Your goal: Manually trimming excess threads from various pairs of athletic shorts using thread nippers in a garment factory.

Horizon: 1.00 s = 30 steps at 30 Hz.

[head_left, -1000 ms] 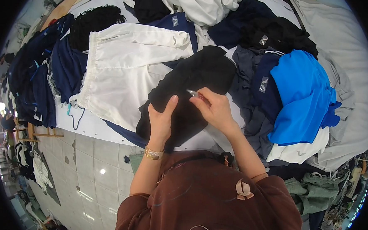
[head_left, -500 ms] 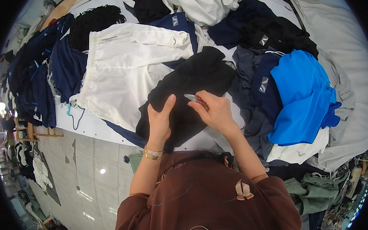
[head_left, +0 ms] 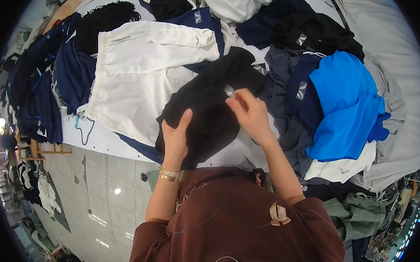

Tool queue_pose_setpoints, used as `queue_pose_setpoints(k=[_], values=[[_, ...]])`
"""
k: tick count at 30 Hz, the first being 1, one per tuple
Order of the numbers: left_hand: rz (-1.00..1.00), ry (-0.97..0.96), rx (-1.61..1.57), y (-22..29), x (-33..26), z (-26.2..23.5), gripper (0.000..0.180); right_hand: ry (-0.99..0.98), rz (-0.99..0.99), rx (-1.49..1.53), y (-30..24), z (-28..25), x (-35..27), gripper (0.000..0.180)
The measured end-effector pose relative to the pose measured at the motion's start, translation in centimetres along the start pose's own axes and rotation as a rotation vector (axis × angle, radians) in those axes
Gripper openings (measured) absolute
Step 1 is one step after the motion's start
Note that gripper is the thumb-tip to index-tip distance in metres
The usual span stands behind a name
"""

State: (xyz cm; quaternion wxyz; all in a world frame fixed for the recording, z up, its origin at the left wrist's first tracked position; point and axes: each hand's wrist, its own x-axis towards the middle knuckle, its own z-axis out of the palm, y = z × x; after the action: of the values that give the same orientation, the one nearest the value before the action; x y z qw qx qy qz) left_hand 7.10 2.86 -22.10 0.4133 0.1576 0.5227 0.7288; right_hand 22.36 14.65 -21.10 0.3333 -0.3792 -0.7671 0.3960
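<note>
A black garment (head_left: 203, 100) lies bunched in front of me, partly over a pair of white trousers or shorts (head_left: 130, 64) with an elastic waistband. My left hand (head_left: 175, 140) grips the black cloth at its left side, thumb on top and the other fingers hidden under it. Over the right part of this cloth, my right hand (head_left: 254, 117) is closed around small thread snips (head_left: 229, 90). Their silvery blades point up and left, blurred by motion, and most of the handle is hidden in my fingers.
At right, a bright blue garment (head_left: 346, 105) lies on navy and grey pieces. Navy garments (head_left: 33, 102) heap at the far left; black and pale cloth (head_left: 232, 4) is piled at the back. The white table's front edge borders a tiled floor (head_left: 99, 184).
My right hand has lifted the snips up and slightly right, and the blades have swung upward. My left hand and the black garment have shifted a little left.
</note>
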Motion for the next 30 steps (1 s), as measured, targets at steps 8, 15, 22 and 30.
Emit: queue_pose_setpoints(k=[8, 15, 22, 30], values=[[-0.151, 0.262, 0.124, -4.1, -1.1, -5.3, 0.039, 0.176, 0.226, 0.152, 7.5, -0.8, -1.0, 0.031], [-0.134, 0.248, 0.181, -5.7, -2.0, -5.9, 0.042, 0.142, 0.262, 0.060, 7.3, -0.7, -1.9, 0.025], [0.300, 0.133, 0.784, -4.8, -2.7, -1.5, 0.045, 0.045, 0.275, 0.160, 4.9, -0.6, -1.2, 0.016], [0.284, -0.058, 0.913, -6.5, -4.1, 0.2, 0.039, 0.095, 0.255, 0.195, 5.8, -1.5, -0.4, 0.010]])
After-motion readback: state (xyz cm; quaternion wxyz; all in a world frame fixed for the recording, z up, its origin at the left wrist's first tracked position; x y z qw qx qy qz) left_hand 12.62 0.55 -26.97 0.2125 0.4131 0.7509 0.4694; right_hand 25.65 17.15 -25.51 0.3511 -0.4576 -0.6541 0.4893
